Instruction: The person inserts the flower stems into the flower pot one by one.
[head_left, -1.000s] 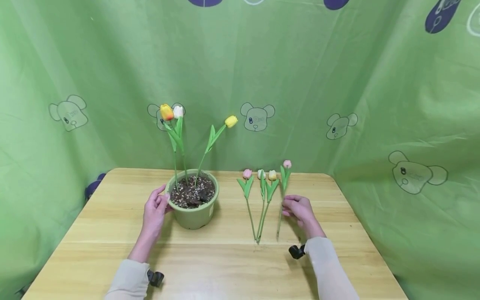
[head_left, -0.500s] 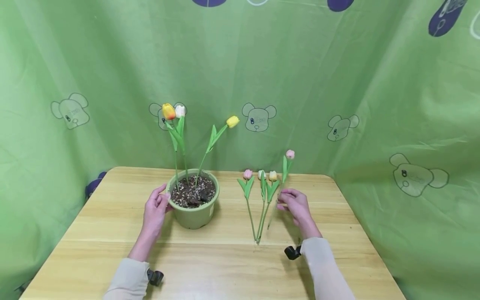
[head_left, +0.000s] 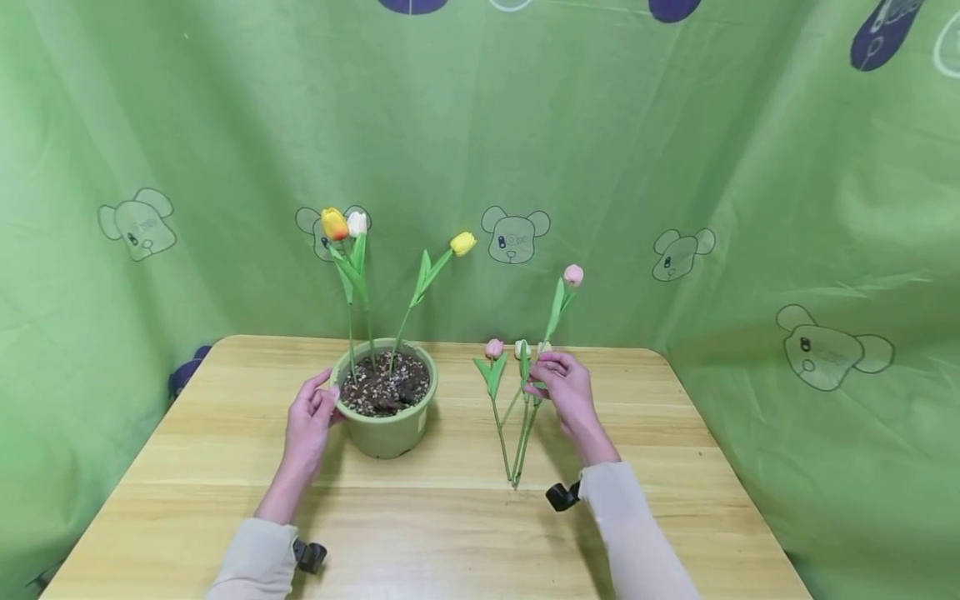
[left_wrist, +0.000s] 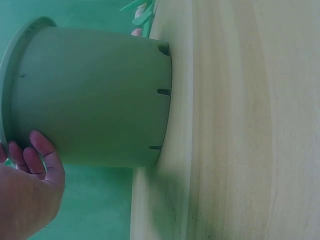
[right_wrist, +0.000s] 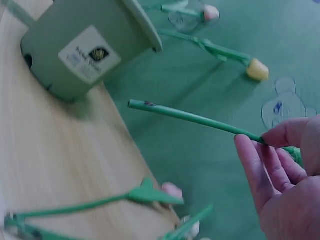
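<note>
My right hand pinches the green stem of a pink tulip between thumb and fingertips. The tulip is raised and tilted, its bare stem end pointing toward the pot in the right wrist view. At the left, my left hand grips the rim of a green flower pot, fingers on the outer wall. Dark soil fills the pot. An orange-yellow tulip, a white tulip and a leaning yellow tulip stand in it.
Below the right hand, another pink tulip, a white tulip and a partly hidden pale yellow tulip lie on the wooden table. Their stems converge toward the front. A green curtain hangs behind the table and at both sides.
My right hand has lifted the pink tulip off the table and carried it left and upward, over the lying tulips. The left hand has stayed on the pot.
</note>
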